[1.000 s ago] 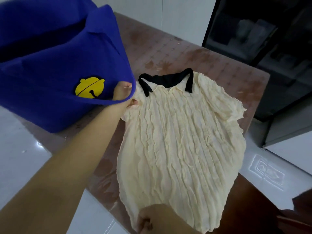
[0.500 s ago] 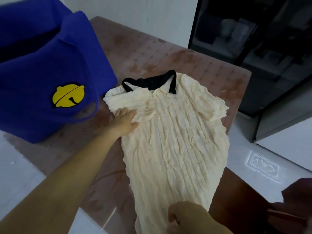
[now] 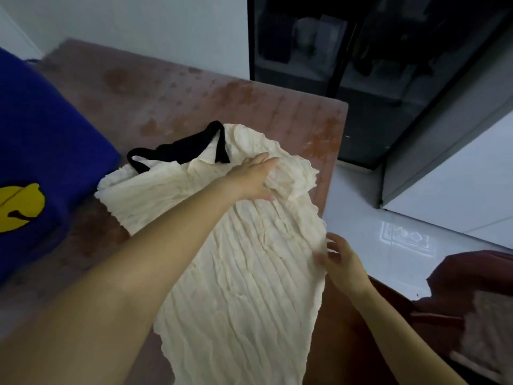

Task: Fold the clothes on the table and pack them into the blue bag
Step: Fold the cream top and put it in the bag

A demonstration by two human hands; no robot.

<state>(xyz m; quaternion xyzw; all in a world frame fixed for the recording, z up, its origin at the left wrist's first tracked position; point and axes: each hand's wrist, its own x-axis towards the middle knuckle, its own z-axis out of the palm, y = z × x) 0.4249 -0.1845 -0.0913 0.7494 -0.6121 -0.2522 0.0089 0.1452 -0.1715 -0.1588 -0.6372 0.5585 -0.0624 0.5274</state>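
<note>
While cream shirt (image 3: 244,273) lies spread on bench (image 3: 194,87): first fold begun; left hand (image 3: 255,176) flat on sleeve (image 3: 297,176), right hand (image 3: 341,262) pinching side edge; next, probably, turn side inward.

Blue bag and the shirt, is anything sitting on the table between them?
Nothing. The head view shows only a bare strip of reddish-brown table between the blue bag and the cream shirt.

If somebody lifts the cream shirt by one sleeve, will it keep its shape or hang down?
Probably floppy: the cream shirt is thin and crinkled, and its sleeve bunches at the left hand. Likely light for its size. It may slide easily on the smooth table.
</note>
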